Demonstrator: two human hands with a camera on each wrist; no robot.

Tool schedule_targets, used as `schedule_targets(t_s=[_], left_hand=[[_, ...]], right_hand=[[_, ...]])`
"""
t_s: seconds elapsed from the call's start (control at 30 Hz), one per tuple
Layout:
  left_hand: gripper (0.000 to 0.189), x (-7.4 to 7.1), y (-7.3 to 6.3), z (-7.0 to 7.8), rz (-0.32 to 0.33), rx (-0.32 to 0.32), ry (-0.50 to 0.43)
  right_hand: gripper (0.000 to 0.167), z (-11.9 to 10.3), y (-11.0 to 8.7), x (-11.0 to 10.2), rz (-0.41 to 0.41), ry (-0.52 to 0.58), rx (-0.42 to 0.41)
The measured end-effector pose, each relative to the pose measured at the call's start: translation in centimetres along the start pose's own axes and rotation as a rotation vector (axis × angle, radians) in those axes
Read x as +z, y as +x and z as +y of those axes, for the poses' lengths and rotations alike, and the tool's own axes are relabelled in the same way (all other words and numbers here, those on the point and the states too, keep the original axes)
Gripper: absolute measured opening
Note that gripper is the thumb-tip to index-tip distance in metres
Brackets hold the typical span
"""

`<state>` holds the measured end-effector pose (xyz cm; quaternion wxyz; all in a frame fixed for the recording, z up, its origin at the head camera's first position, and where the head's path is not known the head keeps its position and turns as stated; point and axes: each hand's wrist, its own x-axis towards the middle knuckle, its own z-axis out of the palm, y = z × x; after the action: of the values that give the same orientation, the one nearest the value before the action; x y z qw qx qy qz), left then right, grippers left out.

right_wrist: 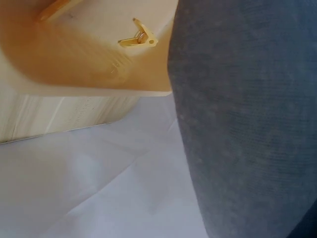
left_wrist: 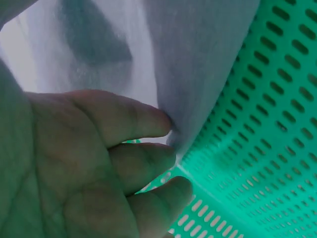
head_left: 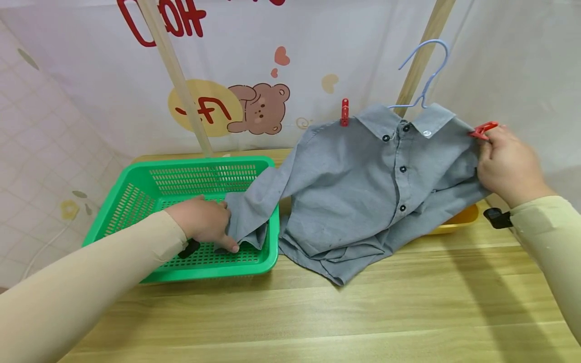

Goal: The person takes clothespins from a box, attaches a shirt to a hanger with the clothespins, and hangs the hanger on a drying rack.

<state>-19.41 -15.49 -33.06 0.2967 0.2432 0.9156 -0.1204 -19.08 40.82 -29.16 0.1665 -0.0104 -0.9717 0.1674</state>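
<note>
A grey button-up shirt (head_left: 345,186) spreads over a light blue hanger (head_left: 419,101), whose hook rises above the collar. One red clothespin (head_left: 345,112) sits on the shoulder at the left. My right hand (head_left: 510,164) pinches a second red clothespin (head_left: 485,129) at the other shoulder. Inside a green basket (head_left: 181,275), my left hand (head_left: 204,222) touches the end of the shirt's sleeve (head_left: 258,201) with its fingers extended. The left wrist view has the left fingers (left_wrist: 138,119) against the cloth, thumb apart. In the right wrist view, grey cloth (right_wrist: 247,114) covers the right side and the hand is hidden.
Behind the shirt's lower right part, a yellow container (head_left: 467,222) stands on the wooden table (head_left: 317,322), partly hidden. A yellow clip (right_wrist: 141,37) lies inside it. Two wooden posts (head_left: 174,70) rise in front of a printed white backdrop (head_left: 308,30).
</note>
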Motion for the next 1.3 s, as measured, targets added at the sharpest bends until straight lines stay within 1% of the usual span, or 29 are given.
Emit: schedule_targets(t_s=[0.13, 0.33, 0.4, 0.47, 0.57, 0.63, 0.7, 0.73, 0.83, 0.93, 1.0, 1.13, 1.2, 1.23, 1.3], left_hand=[[0.093, 0.0, 0.1, 0.6, -0.010, 0.004, 0.012], [0.082, 0.4, 0.1, 1.0, 0.037, 0.023, 0.074], [0.078, 0.5, 0.2, 1.0, 0.038, 0.026, 0.086], [0.070, 0.6, 0.1, 0.9, 0.041, 0.037, 0.097], [0.055, 0.5, -0.1, 0.6, 0.058, 0.071, 0.106], [0.040, 0.5, -0.2, 0.2, 0.078, 0.095, 0.081], [0.028, 0.3, -0.4, -0.2, 0.098, 0.096, 0.030], [0.024, 0.1, -0.6, -0.4, 0.119, 0.096, 0.010], [0.029, -0.9, -1.4, -0.9, 0.194, 0.075, -0.038], [0.045, -2.3, -2.3, -1.0, 0.291, 0.053, -0.038], [0.049, -3.4, -3.0, -1.0, 0.335, 0.044, -0.063], [0.041, -5.3, -4.1, -0.8, 0.454, 0.078, -0.139], [0.042, -6.2, -4.7, -0.4, 0.494, 0.089, -0.189], [0.037, -6.6, -4.9, -0.1, 0.520, 0.094, -0.202], [0.046, -7.5, -5.2, 0.5, 0.540, 0.086, -0.221]], right_hand=[[0.046, 0.1, 0.0, 0.0, -0.007, -0.002, -0.001], [0.045, 0.3, 0.0, 0.1, 0.002, 0.000, -0.005], [0.045, 0.3, 0.0, 0.1, 0.008, 0.000, -0.006], [0.044, 0.3, 0.0, 0.1, 0.014, -0.002, -0.007], [0.044, 0.3, 0.0, 0.1, 0.016, -0.003, -0.004], [0.045, 0.3, 0.0, 0.1, 0.013, -0.005, -0.001], [0.045, 0.3, 0.1, 0.0, 0.009, -0.005, 0.003], [0.046, 0.3, 0.0, 0.0, 0.008, -0.007, 0.005], [0.046, 0.3, 0.1, 0.0, 0.003, -0.006, 0.008], [0.046, 0.2, 0.1, -0.1, -0.001, -0.008, 0.010], [0.047, 0.3, 0.1, -0.2, -0.008, -0.005, 0.008], [0.048, 0.2, 0.2, -0.2, -0.016, -0.004, 0.006], [0.048, 0.1, 0.2, -0.2, -0.018, -0.006, 0.006], [0.049, 0.0, 0.2, -0.2, -0.018, -0.006, 0.007], [0.049, 0.0, 0.2, -0.2, -0.017, -0.008, 0.010]])
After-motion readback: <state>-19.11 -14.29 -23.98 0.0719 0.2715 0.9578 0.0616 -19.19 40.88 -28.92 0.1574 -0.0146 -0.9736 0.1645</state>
